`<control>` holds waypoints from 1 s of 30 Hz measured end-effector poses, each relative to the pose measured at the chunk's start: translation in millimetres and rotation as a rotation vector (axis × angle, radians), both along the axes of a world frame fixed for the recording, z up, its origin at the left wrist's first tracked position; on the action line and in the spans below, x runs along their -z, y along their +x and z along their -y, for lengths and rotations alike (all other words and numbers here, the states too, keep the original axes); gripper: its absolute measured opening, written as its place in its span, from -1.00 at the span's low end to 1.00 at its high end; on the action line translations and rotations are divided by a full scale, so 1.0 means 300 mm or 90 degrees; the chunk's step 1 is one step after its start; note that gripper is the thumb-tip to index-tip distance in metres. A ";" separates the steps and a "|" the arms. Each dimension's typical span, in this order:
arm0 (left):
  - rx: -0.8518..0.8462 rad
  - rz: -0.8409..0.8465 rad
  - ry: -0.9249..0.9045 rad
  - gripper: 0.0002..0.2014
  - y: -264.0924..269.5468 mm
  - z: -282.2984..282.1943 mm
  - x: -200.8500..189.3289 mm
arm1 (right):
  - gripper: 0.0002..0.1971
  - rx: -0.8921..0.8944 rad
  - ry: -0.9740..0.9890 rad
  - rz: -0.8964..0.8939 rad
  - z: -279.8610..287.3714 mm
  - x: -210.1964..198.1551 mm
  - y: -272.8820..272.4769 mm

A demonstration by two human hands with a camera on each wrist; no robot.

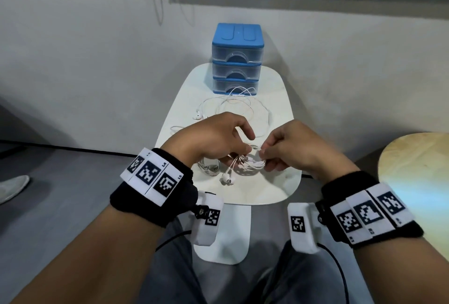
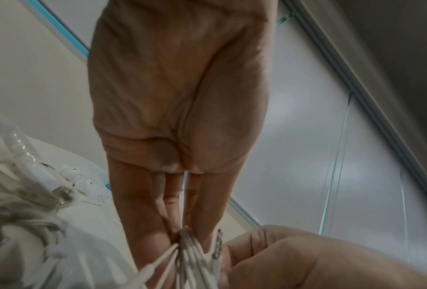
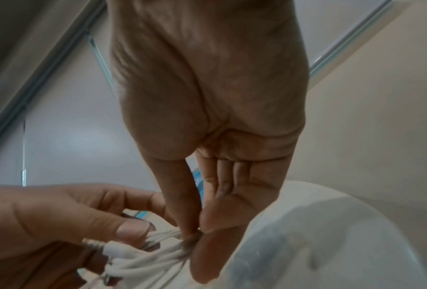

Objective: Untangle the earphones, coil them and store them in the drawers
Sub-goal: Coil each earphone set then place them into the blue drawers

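readable marks: wristband tags only

the left wristband (image 1: 151, 177) carries white tags with black square code patterns, and small printed labels sit at their edges: "l4" beside the middle pattern and "l5" beside the one nearest the table. a third label at the far end of that band is too small to make out.

the right wristband (image 1: 371, 213) has the same kind of coded tags, with tiny labels along their lower edge; they look like "r1" and "r2", though the print is blurred.

the white camera units (image 1: 302, 224) under each wrist show only code patterns, no letters.

the blue drawer unit (image 1: 237, 58) shows no readable text.

both wrist views show no writing.
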State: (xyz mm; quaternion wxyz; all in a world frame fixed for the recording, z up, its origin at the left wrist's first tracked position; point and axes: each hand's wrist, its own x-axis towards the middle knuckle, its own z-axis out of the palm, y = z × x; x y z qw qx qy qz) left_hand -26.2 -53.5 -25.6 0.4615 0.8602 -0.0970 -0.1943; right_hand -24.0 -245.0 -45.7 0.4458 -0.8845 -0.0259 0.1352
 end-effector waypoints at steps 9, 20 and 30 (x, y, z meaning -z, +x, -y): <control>0.042 0.104 0.257 -0.83 0.082 0.013 0.022 | -0.75 -0.012 -0.104 -0.043 -0.037 0.001 0.036; 0.027 0.176 0.291 -0.89 0.157 -0.038 -0.042 | -0.76 0.033 -0.113 0.039 0.015 -0.026 0.154; 0.284 0.099 0.631 -0.57 0.283 -0.054 -0.084 | -0.83 0.038 -0.368 0.045 -0.020 -0.031 0.302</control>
